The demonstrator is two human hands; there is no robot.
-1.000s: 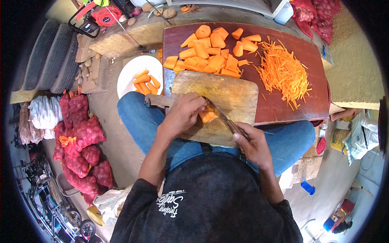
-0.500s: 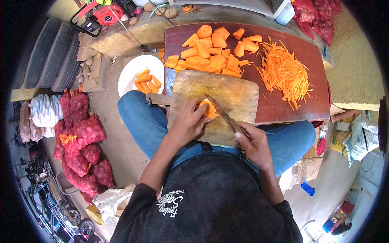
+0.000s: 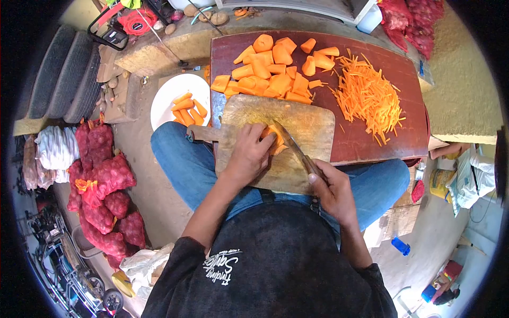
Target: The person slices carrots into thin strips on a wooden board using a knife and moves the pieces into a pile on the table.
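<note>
My left hand point(image 3: 251, 151) presses down on a carrot piece point(image 3: 274, 139) on the wooden cutting board point(image 3: 307, 119), its fingers curled over it. A knife point(image 3: 295, 148) is in my right hand point(image 3: 333, 190), fingers wrapped round the handle. The blade slants up and left, its edge against the right side of the carrot piece. Beyond the board lie several peeled carrot chunks point(image 3: 265, 66) on the dark red table point(image 3: 371, 151). A heap of thin carrot strips point(image 3: 368, 98) sits to the right of them.
A white bowl point(image 3: 164, 95) with several carrot pieces stands left of the table. Red mesh sacks point(image 3: 114, 180) are piled on the floor at left, below stacked tyres point(image 3: 63, 74). More red sacks point(image 3: 405, 24) stand at the back right. A blue object point(image 3: 401, 246) lies on the floor.
The whole view has shifted slightly. My left fingers sit a little more closed over the carrot piece, and the knife still lies against it in my right hand.
</note>
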